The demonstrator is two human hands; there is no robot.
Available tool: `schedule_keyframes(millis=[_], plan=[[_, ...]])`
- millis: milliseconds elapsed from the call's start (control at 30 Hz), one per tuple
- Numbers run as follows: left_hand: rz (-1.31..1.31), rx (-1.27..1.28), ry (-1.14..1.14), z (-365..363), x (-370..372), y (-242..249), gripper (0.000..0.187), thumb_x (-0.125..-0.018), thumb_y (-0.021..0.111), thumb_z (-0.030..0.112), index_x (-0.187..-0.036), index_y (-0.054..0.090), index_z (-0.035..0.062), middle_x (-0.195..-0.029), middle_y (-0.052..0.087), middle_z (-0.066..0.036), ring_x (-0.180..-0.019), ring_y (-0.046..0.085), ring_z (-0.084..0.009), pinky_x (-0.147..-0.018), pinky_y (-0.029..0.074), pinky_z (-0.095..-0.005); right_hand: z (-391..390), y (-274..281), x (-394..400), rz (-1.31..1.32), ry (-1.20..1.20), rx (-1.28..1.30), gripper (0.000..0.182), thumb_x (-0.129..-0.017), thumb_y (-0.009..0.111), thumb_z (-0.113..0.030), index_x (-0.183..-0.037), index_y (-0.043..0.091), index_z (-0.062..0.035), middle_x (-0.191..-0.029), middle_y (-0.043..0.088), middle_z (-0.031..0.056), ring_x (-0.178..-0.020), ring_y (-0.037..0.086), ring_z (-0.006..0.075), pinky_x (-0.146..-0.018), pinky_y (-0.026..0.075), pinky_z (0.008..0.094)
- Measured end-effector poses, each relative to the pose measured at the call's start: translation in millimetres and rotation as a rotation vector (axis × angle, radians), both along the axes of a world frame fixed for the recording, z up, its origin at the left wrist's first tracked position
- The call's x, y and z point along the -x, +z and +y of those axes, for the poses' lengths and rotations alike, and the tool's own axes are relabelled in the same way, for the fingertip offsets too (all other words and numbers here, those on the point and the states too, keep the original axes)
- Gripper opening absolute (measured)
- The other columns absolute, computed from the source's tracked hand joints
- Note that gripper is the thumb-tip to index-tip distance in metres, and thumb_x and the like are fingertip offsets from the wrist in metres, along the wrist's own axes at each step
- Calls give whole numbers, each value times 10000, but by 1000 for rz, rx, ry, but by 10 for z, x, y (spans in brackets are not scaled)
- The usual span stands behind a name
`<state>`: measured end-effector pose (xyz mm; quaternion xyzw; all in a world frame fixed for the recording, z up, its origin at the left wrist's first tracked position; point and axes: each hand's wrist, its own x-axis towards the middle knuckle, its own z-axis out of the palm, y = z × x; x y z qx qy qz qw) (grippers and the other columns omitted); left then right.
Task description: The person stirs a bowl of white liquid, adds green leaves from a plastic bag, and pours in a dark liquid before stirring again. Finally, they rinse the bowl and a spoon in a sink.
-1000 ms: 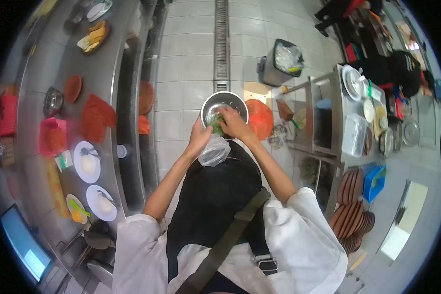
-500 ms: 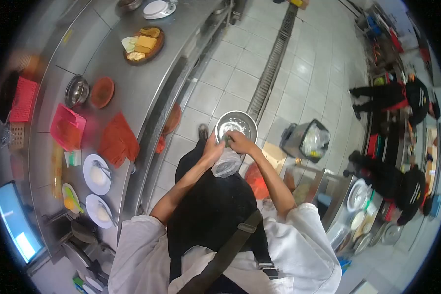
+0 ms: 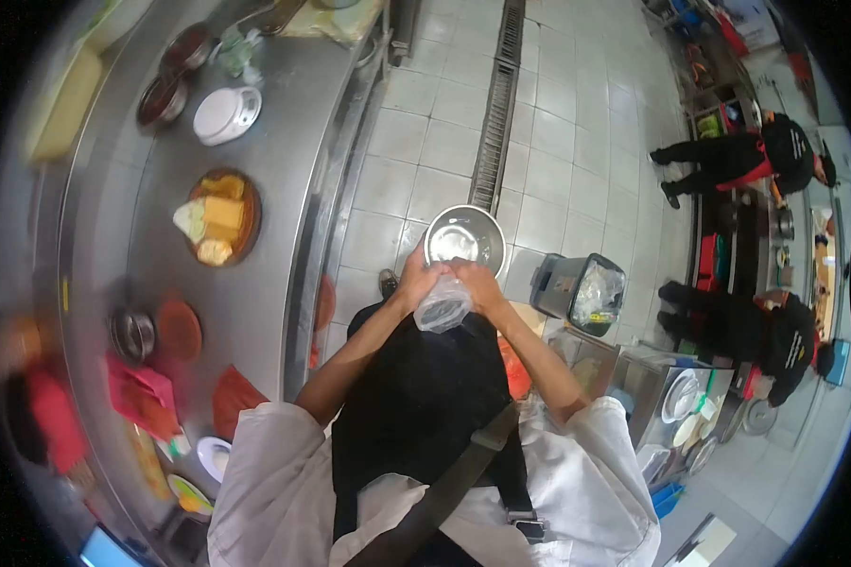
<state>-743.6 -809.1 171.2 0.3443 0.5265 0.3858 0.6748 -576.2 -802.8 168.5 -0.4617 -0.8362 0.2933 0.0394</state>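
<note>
clear plastic bag: ours sits low at the near side of the bowl, the clear plastic bag lying in front of the black apron, its upper end gathered at our hands.
left fingers: on our left hand they curl in beside the bowl, closed on the bag's top as far as we can judge; the hidden tips we cannot tell.
right fingers: on our right hand they bend inward, pressed together over the same end, close against the left.
good handling: we do best with a level bowl, a light but sure pinch and no sharp tugging (thin film slips and tears easily, we judge).
metal bowl: the metal bowl stands just beyond our knuckles, mouth up and shiny inside; glare hides whether anything small lies in it.
bin: past the bowl, to our right, the bin has pale, crumpled plastic inside.
brown dish: on the steel counter to our left, the brown dish holds yellow and pale food pieces.
pink basket: nearer us along that counter, the pink basket has something reddish in it, too blurred to name.
</note>
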Motion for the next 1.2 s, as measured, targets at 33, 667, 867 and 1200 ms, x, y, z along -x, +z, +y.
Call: schedule_keyframes(millis=[33, 667, 867, 1200], plan=[[53, -122, -6, 210, -43, -214, 489, -818, 513, -10, -1306, 476, 4, -1054, 615, -82, -928, 598, -132, -800, 513, -286, 135, -1, -36, 32, -3, -49, 296, -938, 471, -299, -986, 626, -51, -928, 634, 152, -844, 641, 369, -723, 520, 473], [-305, 36, -97, 3449, -1104, -229, 383, -868, 524, 11, -1249, 491, 37, -883, 622, -55, -712, 618, -109, -605, 520, -268, 3287, -107, -1284, 12, -53, -385, 160, -840, 597, -220, -882, 685, -92, -790, 660, 95, -693, 666, 286, -543, 518, 423], [-153, -24, -106, 4245, -1320, -320, 463, -853, 530, 35, -1312, 470, 24, -984, 633, -90, -757, 620, -105, -649, 520, -269, 4295, -159, -1441, 302, -384, 15, 291, -934, 589, -282, -811, 714, -51, -646, 633, 151, -543, 605, 222, -504, 457, 356], [86, -183, -92, 5382, -1066, -384, 561, -843, 566, 50, -1385, 422, 38, -1092, 616, -66, -885, 605, -109, -769, 515, -261, 5820, 302, -1432, 1371, -1025, 1033, 281, -953, 570, -332, -755, 532, -136, -673, 496, 1, -533, 429, 138, -489, 355, 280]])
